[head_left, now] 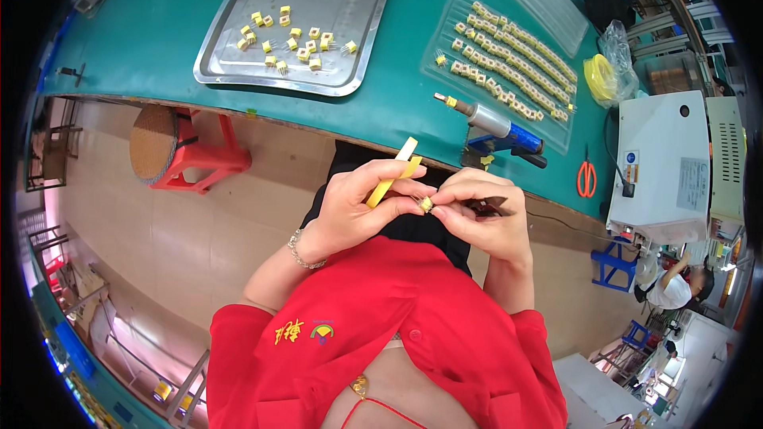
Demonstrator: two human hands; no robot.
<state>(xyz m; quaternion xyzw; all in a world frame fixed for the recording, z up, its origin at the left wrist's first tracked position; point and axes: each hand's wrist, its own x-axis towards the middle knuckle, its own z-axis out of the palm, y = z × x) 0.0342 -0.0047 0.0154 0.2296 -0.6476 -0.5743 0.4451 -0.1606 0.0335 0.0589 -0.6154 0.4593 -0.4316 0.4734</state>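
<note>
Close to my body, in front of the table edge, both hands meet at a small yellow-wrapped coil bobbin (427, 204) with thin pins. My left hand (369, 199) is closed, its thumb and finger at the bobbin's left side. A strip of yellow tape (391, 183) sticks up between its fingers, with a paler end above. My right hand (485, 210) pinches the bobbin from the right. Something dark and pointed (490, 206) shows in its curled fingers; its kind I cannot make out.
A metal tray (211, 71) with loose bobbins lies at the far left. Rows of bobbins fill a clear plastic tray (433, 48). A blue-handled winding fixture (509, 129) sits at the table edge. Orange scissors (586, 179) lie beside a white machine (664, 159). A red stool (203, 155) stands left.
</note>
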